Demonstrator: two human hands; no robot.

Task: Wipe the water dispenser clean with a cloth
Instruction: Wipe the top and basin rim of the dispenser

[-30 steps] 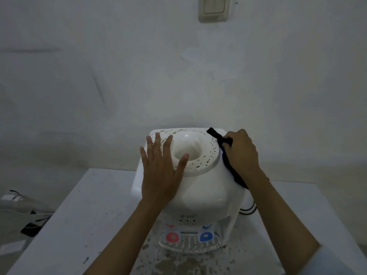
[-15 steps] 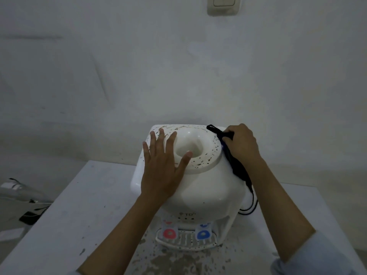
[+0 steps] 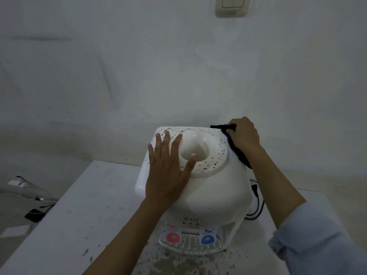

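Dispenser (image 3: 198, 187) upright on table (image 3: 65, 211), near back wall (image 3: 119, 76), taps toward the wearer. Top ring (image 3: 210, 165) around the bottle well speckled with dark grime; more specks along the far-left top edge. Near shoulder looks clean from here.

Right hand (image 3: 243, 135) at the far-right top corner, fingers curled and clamped on cloth (image 3: 239, 153). Cloth dark, bunched, one end poking out past the fingers toward the back edge, the rest trailing down along the right shoulder under the wrist. Long axis of cloth roughly front to back along that edge.

Left hand (image 3: 167, 169) flat on the left half of the top, fingers (image 3: 165, 139) straight and spread, thumb tip at the lip of the well. Holds nothing; probably bracing the unit.

Key relation: dirty ring lies to the left of the cloth hand, just beside it, between the two hands. Right hand nearer the right arc of specks; likely sweep inward and round the ring. Left hand covers the left arc and would need to lift before cloth reaches there.

Around: red tap (image 3: 173, 237) and blue tap (image 3: 207, 239) over drip tray (image 3: 189, 247), tray speckled too. Table in front stained and flaked. Black cord (image 3: 256, 207) looped behind right side, clear of the top. Wall switch (image 3: 232, 6) high above. Clutter on floor at left, too dim to name.
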